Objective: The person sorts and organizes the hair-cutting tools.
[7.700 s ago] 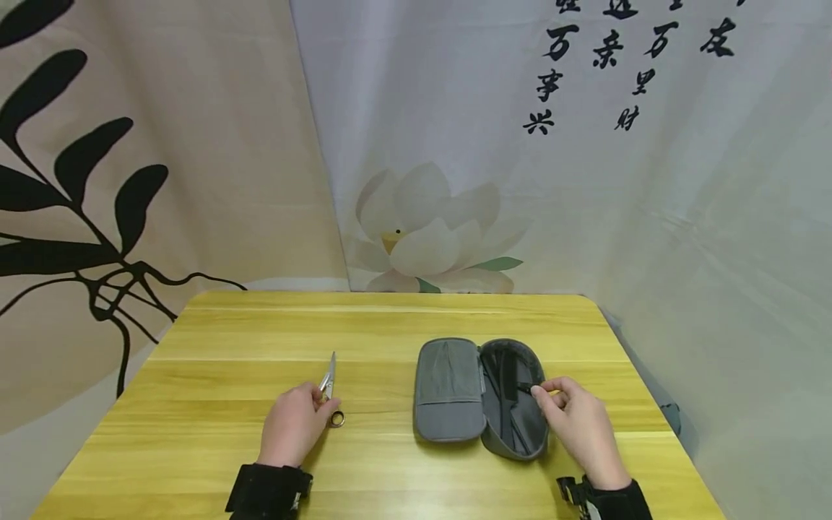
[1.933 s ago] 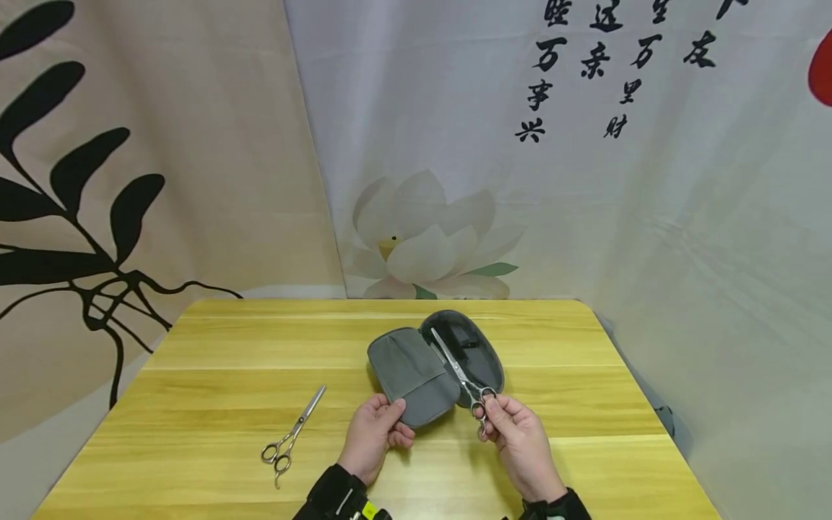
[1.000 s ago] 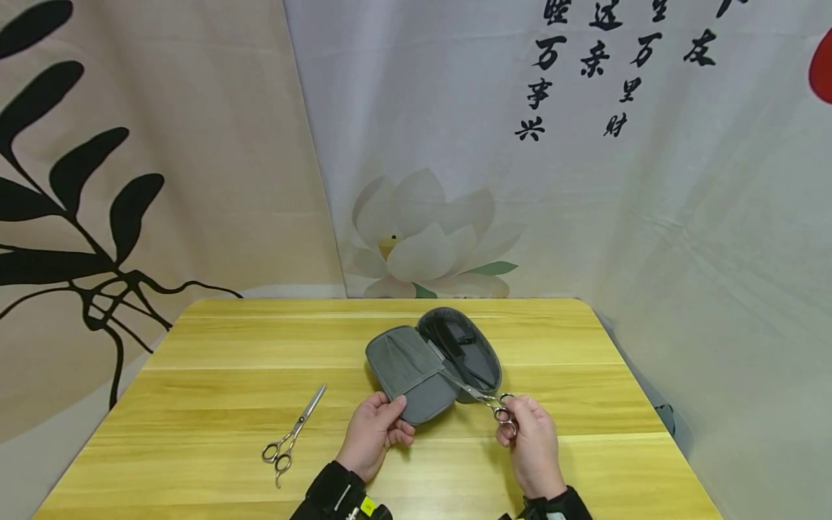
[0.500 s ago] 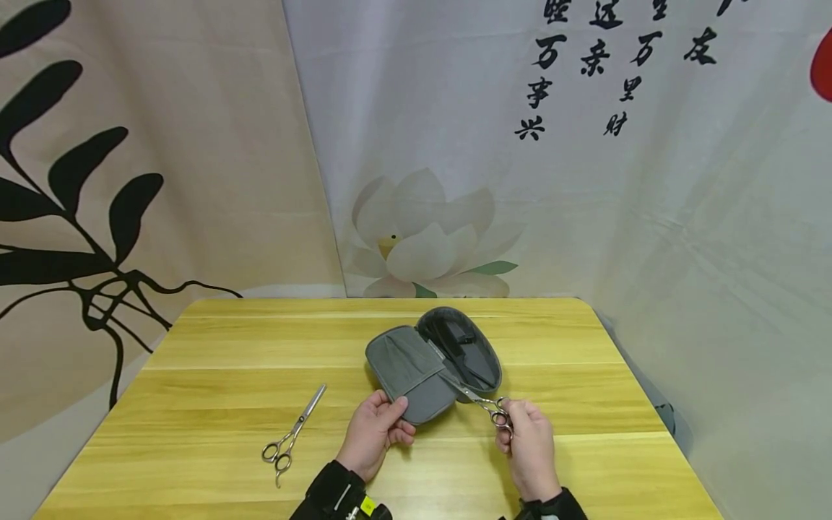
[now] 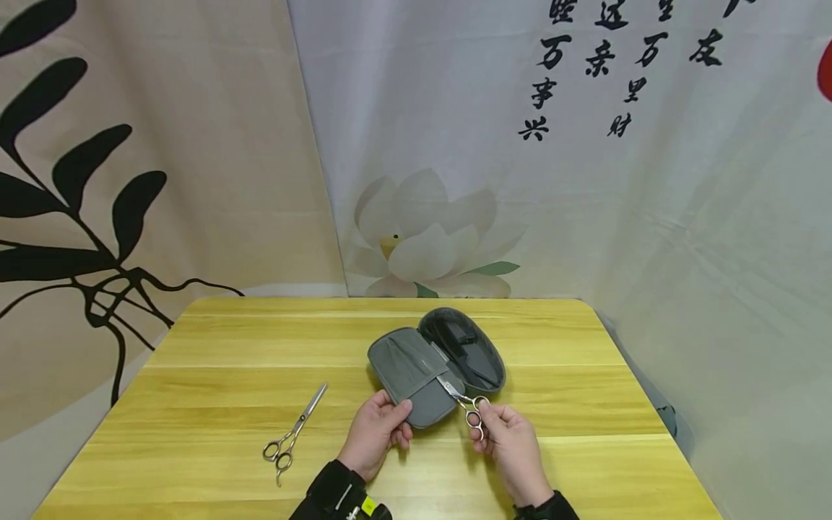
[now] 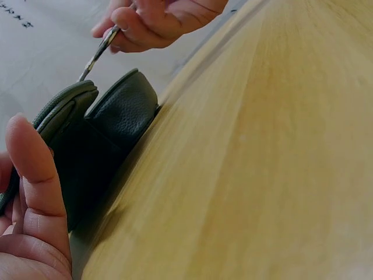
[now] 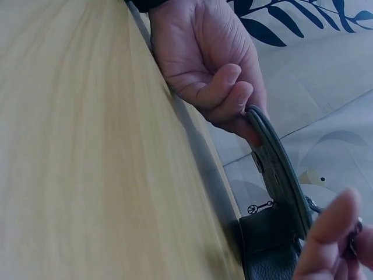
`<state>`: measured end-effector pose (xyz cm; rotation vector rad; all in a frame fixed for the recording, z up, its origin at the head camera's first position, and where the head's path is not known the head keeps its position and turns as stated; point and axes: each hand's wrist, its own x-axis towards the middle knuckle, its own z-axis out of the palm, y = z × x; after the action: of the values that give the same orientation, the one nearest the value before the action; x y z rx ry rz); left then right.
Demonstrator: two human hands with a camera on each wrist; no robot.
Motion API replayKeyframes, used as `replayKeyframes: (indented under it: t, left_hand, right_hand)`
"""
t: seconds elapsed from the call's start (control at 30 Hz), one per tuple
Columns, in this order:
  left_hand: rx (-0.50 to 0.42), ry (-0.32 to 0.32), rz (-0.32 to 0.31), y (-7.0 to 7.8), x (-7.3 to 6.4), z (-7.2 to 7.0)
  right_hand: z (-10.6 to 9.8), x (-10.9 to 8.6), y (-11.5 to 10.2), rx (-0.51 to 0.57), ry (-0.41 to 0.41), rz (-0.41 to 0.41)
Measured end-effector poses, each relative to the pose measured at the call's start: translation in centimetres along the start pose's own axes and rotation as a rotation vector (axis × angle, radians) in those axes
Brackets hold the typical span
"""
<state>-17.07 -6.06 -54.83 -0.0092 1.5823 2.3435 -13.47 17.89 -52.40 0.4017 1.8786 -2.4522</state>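
An unzipped grey zip case is spread on the table, its pocketed lid tilted up off the wood. My left hand pinches the lid's near edge, thumb on the inner face and fingers beneath. In my right hand is a pair of silver scissors, pinched by the finger rings. Their blades point away from me, with the tips at the mouth of the lid's pocket. Inside the deeper half lies a black comb beside a small black item. The left wrist view shows the scissors' shank over the lid edge.
A second pair of silver scissors lies on the yellow wooden table, left of my left hand. Behind the table's far edge hangs a printed cloth, with another pale cloth along the right.
The scissors in my right hand have swung left from the case's lower right onto the lid's pocket. Earlier, my left hand held scissors on the left; now it grips the lid. The case has moved left and turned.
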Motion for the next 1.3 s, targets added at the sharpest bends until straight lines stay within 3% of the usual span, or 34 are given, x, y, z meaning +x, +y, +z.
replayKeyframes:
  t: [0.23, 0.53, 0.77, 0.97, 1.13, 1.23, 1.3]
  left_hand:
    - [-0.006, -0.002, -0.001, 0.0, 0.1, 0.0]
    - [0.007, 0.003, 0.000, -0.3, 0.2, -0.1]
    - [0.020, -0.050, -0.021, 0.1, 0.0, -0.4]
    - [0.045, -0.079, -0.039, 0.6, -0.4, -0.8]
    - [0.125, 0.025, -0.014, 1.1, -0.7, -0.6]
    - [0.222, 0.143, 0.019, 1.4, -0.9, -0.4]
    - [0.346, 0.251, 0.063, 1.8, -1.1, -0.3]
  right_hand:
    - [0.2, -0.2, 0.1, 0.044, -0.067, 0.011]
    - [0.2, -0.2, 0.3, 0.079, -0.078, 0.002]
    - [0.3, -0.1, 0.5, 0.120, -0.079, -0.003]
    - [-0.1, -0.3, 0.4, 0.096, -0.182, 0.024]
    - [-0.4, -0.3, 0.4, 0.096, -0.307, 0.029]
    - [-0.4, -0.3, 0.6, 0.106, -0.347, 0.023]
    - [-0.3, -0.3, 0.8, 0.108, -0.353, 0.024]
